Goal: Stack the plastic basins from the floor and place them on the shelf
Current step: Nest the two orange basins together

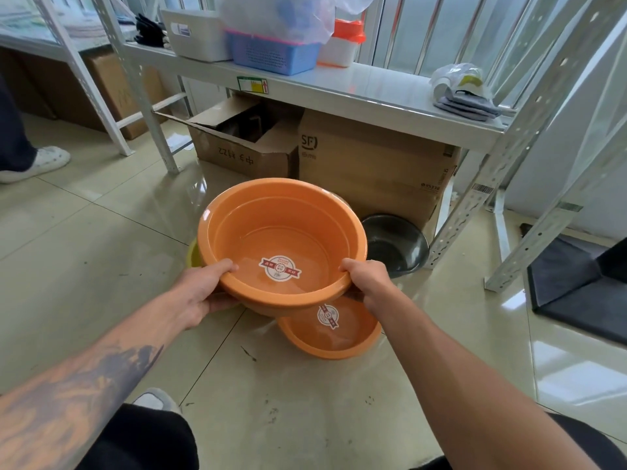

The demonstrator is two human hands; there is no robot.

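A large orange basin (264,228) with a round sticker inside hangs above the floor, held by its near rim. My left hand (200,293) grips the rim on the left and my right hand (368,283) grips it on the right. Below it, a second orange basin (339,340) with the same sticker rests on the tiles. A dark grey basin (397,245) sits on the floor to the right. A sliver of a yellow basin (193,254) peeks out behind the left side of the held one. The white metal shelf (373,93) stands beyond.
The shelf carries a white bin (200,35), a blue basket (271,56) under a plastic bag, an orange-lidded box (342,45) and folded cloths (464,96). Cardboard boxes (366,164) sit beneath it. Another person's shoe (40,162) is at far left. A dark mat (576,286) lies right.
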